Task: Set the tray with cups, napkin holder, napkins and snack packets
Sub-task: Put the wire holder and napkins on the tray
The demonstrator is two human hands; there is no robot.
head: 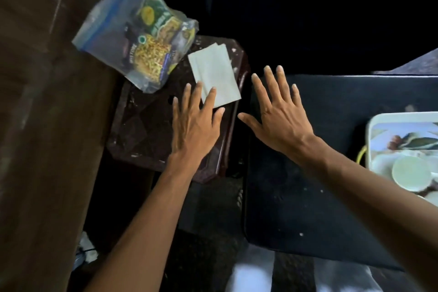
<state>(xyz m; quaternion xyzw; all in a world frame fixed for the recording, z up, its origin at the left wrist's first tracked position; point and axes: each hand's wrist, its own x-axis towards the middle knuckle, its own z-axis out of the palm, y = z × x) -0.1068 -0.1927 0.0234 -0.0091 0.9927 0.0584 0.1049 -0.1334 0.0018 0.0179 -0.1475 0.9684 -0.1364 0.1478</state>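
A stack of white napkins [215, 73] lies on a dark brown stool [147, 130]. My left hand [196, 121] is flat and open, its fingertips over the near edge of the napkins. My right hand [277, 111] is open with fingers spread, hovering just right of the stool above a black table [308, 197]. A clear zip bag of snack packets [139, 35] leans at the stool's far left corner. At the right edge sits a white patterned tray [379, 123] with a pale cup [411, 172] on it.
A brown wooden surface [47, 125] runs along the left. The far side beyond the stool and table is dark. A yellow cord [360, 153] shows beside the tray. Dark floor lies between stool and table.
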